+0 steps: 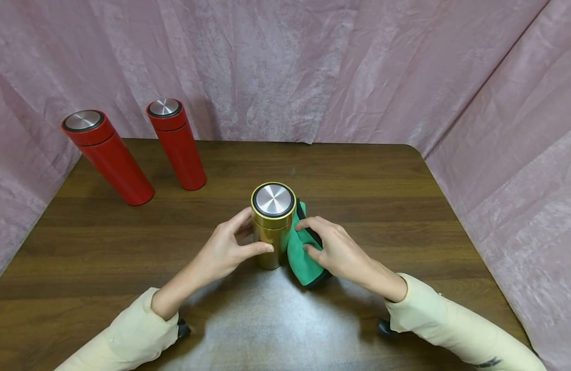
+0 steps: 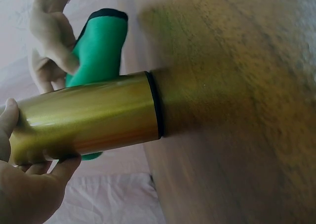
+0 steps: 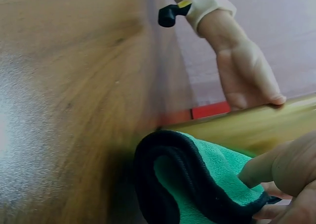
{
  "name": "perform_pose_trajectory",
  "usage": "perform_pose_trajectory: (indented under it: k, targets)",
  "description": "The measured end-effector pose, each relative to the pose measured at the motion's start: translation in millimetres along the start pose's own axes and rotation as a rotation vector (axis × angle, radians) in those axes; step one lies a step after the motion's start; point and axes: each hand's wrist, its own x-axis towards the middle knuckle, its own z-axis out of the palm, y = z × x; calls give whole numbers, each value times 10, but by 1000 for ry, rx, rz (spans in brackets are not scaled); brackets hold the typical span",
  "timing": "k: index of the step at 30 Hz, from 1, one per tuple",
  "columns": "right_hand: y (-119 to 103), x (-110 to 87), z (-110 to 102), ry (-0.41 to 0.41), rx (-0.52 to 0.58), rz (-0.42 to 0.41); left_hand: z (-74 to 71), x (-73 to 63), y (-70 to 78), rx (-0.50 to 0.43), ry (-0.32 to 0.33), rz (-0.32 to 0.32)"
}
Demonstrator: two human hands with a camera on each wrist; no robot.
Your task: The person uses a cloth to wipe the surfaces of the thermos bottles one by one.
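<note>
A gold thermos flask with a brushed steel lid top stands near the middle of the table. My left hand grips it from the left, thumb across the front and fingers behind. On its right side, my right hand pinches a green cloth with black edging. The cloth lies right against the flask's side in the head view. In the right wrist view the cloth is folded over, its black edge forming a loop. The flask's dark base shows in the left wrist view.
Two red thermos flasks, one at the far left and one beside it, stand at the back left of the wooden table. A pink curtain hangs behind the table and along its sides.
</note>
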Motion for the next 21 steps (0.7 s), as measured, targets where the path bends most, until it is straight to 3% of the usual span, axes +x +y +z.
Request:
perform_pose_trajectory:
  k: [8, 15, 21]
  targets:
    - [80, 56, 82, -152, -36, 68, -6, -2, 8, 1, -11, -2]
    - [66, 175, 14, -274, -60, 146, -18, 11, 2, -9, -13, 6]
    - [81, 205, -146, -252, -6, 181, -74, 75, -10, -19, -17, -7]
